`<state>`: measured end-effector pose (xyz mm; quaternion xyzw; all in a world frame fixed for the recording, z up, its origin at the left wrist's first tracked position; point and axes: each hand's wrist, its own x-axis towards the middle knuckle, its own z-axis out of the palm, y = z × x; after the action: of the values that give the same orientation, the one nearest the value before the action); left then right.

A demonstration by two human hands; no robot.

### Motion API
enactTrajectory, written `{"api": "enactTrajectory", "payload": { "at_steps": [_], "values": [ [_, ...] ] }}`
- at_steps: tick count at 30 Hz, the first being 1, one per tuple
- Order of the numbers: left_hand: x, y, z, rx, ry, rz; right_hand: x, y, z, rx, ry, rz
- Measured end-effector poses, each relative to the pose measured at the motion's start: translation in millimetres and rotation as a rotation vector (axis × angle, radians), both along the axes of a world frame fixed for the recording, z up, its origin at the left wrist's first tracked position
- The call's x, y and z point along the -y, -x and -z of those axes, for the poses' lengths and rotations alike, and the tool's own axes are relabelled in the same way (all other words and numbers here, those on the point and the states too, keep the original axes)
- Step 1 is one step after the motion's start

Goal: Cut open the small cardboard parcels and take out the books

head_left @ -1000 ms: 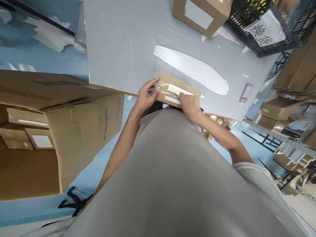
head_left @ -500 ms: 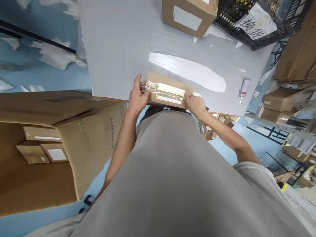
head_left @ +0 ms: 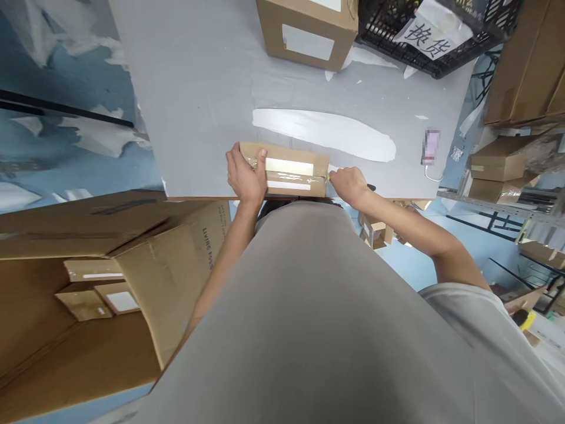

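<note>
One grey work table (head_left: 198,82) spans the upper centre of the frame. One large open carton (head_left: 168,282), lower left, contains three smaller boxes (head_left: 95,270). On the table, top centre, stand one labelled carton (head_left: 309,20) and, to its right, one black mesh crate (head_left: 463,54) bearing a handwritten paper sign.

One taped carton (head_left: 289,176), with two white labels, lies at the table's near edge, centre of frame. Its long axis runs left to right, roughly parallel to that edge, just below one white paper strip (head_left: 326,132). The left hand (head_left: 248,182) is nearer, in contact: it clasps the left end, thumb on the upper face, fingers around the corner. The right hand (head_left: 351,185) is just beyond the right end, fingers curled closed around one slim tool (head_left: 371,187), apparently a cutter; its yellow tip is at the box end, contact unconfirmed.
</note>
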<state>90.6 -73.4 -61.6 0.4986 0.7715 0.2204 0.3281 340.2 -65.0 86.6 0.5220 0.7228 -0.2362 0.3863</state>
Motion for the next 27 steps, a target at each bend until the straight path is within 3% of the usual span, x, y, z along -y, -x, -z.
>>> {"api": "enactTrajectory", "payload": {
  "at_steps": [11, 19, 22, 25, 27],
  "values": [
    [-4.1, -6.1, -17.6, -0.003, 0.073, -0.003, 8.0, -51.6, 22.0, -0.126, 0.000, -0.062],
    [-2.7, 2.7, -8.3, -0.009, 0.014, 0.006, 29.8, -73.1, 55.1, -0.277, -0.078, 0.039],
    [-8.1, 22.4, -3.2, 0.035, -0.010, 0.028, 45.7, -82.7, 66.1, -0.378, -0.217, 0.257],
    [-17.5, 50.0, 0.0, 0.037, -0.007, 0.029, 55.9, -75.3, 89.0, -0.519, -0.360, 0.705],
    [-23.1, 68.1, 1.6, 0.002, 0.003, 0.019, 56.4, -55.3, 109.4, -0.651, -0.326, 0.982]
  ]
}}
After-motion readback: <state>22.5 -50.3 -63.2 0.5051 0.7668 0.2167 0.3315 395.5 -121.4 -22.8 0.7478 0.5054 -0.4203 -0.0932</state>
